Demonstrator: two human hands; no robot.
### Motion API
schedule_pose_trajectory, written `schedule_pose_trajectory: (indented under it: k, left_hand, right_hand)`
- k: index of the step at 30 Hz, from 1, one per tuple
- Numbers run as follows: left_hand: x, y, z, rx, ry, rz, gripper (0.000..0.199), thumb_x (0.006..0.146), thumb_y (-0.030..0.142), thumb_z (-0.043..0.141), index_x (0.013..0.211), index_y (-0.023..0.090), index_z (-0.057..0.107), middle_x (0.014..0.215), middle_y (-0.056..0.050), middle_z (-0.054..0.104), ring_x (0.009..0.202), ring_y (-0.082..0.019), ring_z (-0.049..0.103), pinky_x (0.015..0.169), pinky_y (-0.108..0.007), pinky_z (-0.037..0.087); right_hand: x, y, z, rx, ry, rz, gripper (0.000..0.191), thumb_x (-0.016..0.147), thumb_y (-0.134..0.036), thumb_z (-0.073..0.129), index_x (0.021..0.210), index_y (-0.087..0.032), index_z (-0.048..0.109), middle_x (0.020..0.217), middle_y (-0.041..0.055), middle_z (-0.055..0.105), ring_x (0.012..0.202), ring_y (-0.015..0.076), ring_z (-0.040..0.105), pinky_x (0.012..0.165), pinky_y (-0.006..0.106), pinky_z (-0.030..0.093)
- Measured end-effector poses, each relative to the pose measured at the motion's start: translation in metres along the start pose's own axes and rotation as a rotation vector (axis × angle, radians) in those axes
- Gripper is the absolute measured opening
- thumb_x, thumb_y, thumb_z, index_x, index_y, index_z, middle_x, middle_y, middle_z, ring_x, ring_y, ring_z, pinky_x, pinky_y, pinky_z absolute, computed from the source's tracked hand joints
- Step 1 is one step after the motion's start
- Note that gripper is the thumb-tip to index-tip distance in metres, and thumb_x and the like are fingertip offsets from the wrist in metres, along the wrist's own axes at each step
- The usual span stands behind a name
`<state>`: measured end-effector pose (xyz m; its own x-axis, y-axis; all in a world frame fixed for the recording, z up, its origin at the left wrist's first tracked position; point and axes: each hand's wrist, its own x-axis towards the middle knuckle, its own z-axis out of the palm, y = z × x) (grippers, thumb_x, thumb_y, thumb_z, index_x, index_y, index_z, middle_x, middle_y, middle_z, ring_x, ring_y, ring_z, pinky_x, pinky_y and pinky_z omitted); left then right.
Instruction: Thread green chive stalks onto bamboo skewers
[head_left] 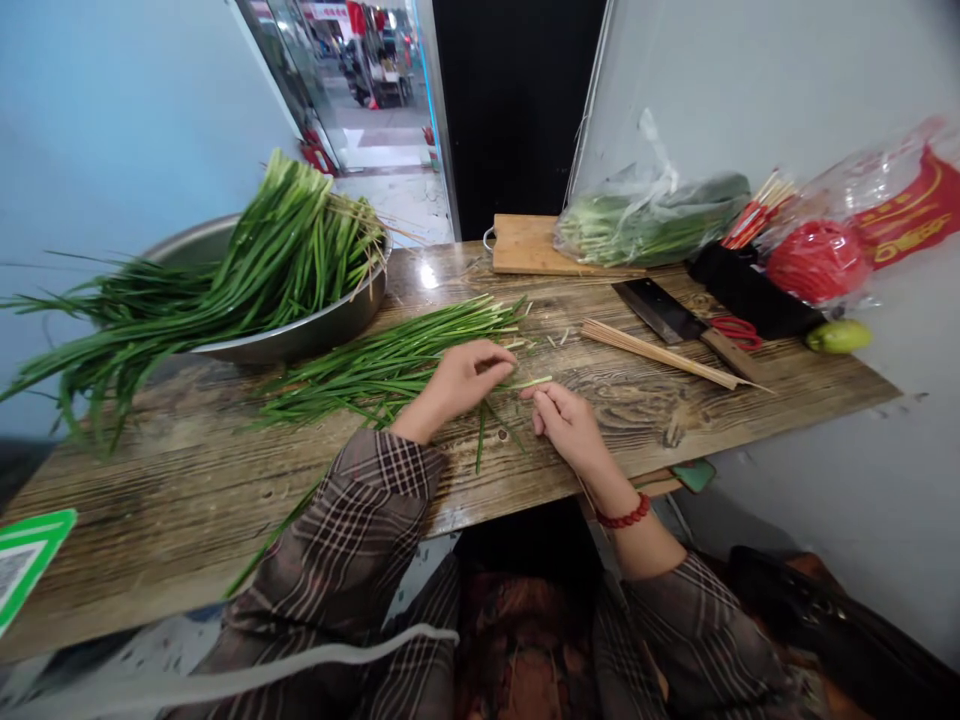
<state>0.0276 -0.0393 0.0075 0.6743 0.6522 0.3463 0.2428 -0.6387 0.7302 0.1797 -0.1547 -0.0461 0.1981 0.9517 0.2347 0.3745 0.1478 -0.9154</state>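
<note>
A single garlic chive stalk [534, 383], pale at its end, runs between my two hands just above the table. My left hand [469, 383] is curled around the stalk with thumb and forefinger close together; its lower fingers are partly hidden. My right hand [566, 422] pinches near the pale end with fingertips together. Beside and behind my left hand lies a loose pile of garlic chives [375, 355] on the wooden table [225, 480]. A few loose green leaves [480, 440] hang below the left hand, and small pale scraps [559, 338] lie beyond my hands.
A large metal basin [300, 345] heaped with chives stands at the left. To the right lie bamboo skewers [660, 355], a cleaver [652, 310] and red-handled scissors [739, 332]. Behind are a cutting board [525, 245], bagged greens [652, 220] and a green vegetable [840, 337].
</note>
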Motion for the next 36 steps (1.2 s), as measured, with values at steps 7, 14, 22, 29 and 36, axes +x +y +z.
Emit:
schedule_pose_trajectory:
  k: [7,14,22,29,36]
  left_hand:
    - [0.004,-0.031,-0.016,0.290,0.195,-0.086,0.017,0.081,0.019,0.056,0.089,0.015,0.070,0.084,-0.005,0.067,0.077,-0.016,0.058,0.073,-0.028,0.044]
    - [0.004,-0.032,-0.004,0.670,0.018,-0.016,0.014,0.080,0.027,0.064,0.091,0.021,0.072,0.098,-0.008,0.065,0.094,-0.025,0.051,0.080,-0.038,0.038]
    - [0.006,-0.022,0.001,0.422,0.085,0.012,0.009,0.079,0.016,0.056,0.075,0.016,0.064,0.085,-0.006,0.064,0.082,-0.019,0.053,0.075,-0.032,0.041]
    - [-0.001,-0.004,0.012,0.002,0.026,-0.017,0.016,0.081,0.017,0.056,0.088,0.015,0.070,0.087,-0.004,0.070,0.081,-0.015,0.062,0.078,-0.027,0.047]
    - [-0.001,-0.003,0.011,-0.051,0.030,0.002,0.013,0.081,0.019,0.061,0.083,0.015,0.073,0.082,-0.005,0.071,0.078,-0.015,0.064,0.078,-0.027,0.048]
  right_hand:
    - [-0.003,-0.002,0.000,-0.004,-0.031,0.007,0.028,0.093,-0.033,0.042,0.094,-0.017,0.065,0.053,-0.0045,0.053,0.049,0.0107,0.049,0.055,0.022,0.037]
    - [-0.004,-0.008,0.000,-0.039,-0.071,0.003,0.028,0.093,-0.031,0.041,0.094,-0.017,0.065,0.053,-0.0046,0.053,0.048,0.0104,0.048,0.054,0.022,0.037]
    - [-0.003,-0.006,0.002,-0.008,-0.043,0.014,0.028,0.093,-0.033,0.042,0.095,-0.017,0.065,0.053,-0.0046,0.053,0.050,0.0107,0.049,0.054,0.023,0.037]
    - [-0.002,-0.001,0.002,0.064,-0.011,0.006,0.029,0.093,-0.035,0.043,0.098,-0.016,0.065,0.052,-0.0050,0.051,0.048,0.0102,0.048,0.053,0.023,0.037]
    - [-0.002,-0.003,0.001,0.055,0.010,-0.015,0.030,0.094,-0.034,0.042,0.099,-0.016,0.066,0.051,-0.0054,0.051,0.049,0.0103,0.049,0.056,0.023,0.038]
